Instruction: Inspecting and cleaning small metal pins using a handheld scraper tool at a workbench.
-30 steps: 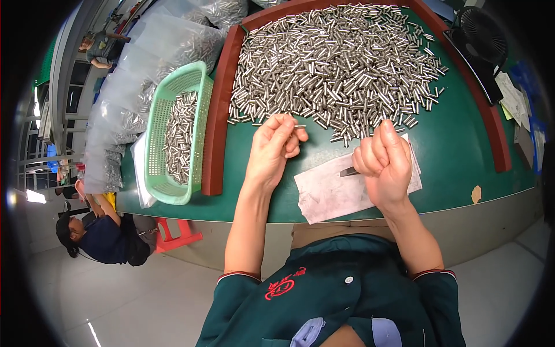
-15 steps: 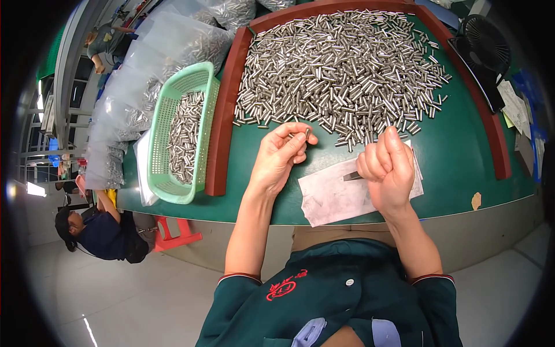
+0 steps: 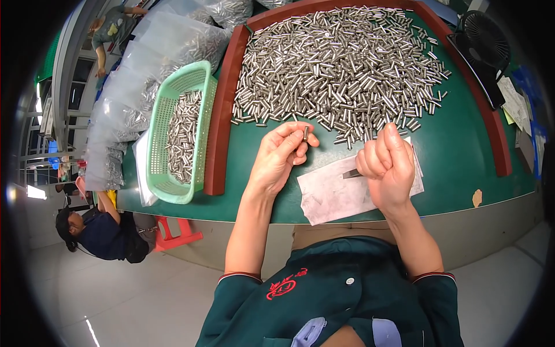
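Metal pin (image 3: 305, 133) between raised left fingertips (image 3: 295, 139)

pins (image 3: 341, 75): bright metal, smooth and shiny
basket (image 3: 159, 144): pale green plastic mesh
table (image 3: 457, 150): matt green top, smooth
border (image 3: 219, 127): reddish-brown, dull
sheet (image 3: 329, 194): white paper, creased
bags (image 3: 124, 87): clear glossy plastic film

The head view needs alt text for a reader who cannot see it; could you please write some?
Seen from above, a person's left hand pinches one small metal pin over a green table, while the right hand grips a dark tool above a white sheet. A heap of pins lies beyond, a green basket to the left.
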Available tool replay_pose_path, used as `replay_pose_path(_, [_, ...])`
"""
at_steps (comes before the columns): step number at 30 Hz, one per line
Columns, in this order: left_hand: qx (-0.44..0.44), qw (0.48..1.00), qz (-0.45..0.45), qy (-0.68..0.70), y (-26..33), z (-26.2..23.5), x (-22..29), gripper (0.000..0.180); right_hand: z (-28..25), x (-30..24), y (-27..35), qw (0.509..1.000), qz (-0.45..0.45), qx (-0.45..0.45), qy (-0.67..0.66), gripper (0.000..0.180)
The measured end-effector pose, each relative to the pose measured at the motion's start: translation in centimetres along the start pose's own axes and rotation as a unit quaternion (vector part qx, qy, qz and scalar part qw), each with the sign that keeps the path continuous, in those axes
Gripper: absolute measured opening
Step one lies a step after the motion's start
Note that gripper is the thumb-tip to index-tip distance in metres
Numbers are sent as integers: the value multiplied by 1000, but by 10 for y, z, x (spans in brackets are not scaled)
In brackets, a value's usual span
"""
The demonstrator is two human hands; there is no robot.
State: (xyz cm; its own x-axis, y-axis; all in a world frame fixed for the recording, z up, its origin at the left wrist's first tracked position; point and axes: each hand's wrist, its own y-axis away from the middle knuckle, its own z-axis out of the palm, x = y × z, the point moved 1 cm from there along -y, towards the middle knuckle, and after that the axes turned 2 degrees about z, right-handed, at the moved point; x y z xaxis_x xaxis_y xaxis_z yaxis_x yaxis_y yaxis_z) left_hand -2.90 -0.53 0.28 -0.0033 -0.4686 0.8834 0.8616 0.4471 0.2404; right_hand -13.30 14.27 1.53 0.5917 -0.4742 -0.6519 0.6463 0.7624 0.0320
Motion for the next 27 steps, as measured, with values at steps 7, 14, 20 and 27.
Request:
replay_pose_path(7, [-1, 938, 50, -343, 25, 28, -6, 9, -3, -1, -1, 1000, 3, 1, 14, 42])
replay_pose_path(14, [-2, 758, 242, -606, 34, 38, -18, 7, -4, -1, -2, 1000, 1, -14, -20, 42])
replay_pose_path(20, [-29, 758, 156, -632, 58, 54, -14, 21, -4, -1, -2, 1000, 4, -8, -22, 43])
replay_pose_path(27, [-27, 758, 148, -635, 57, 55, -22, 17, -5, 1, -2, 1000, -2, -7, -21, 43])
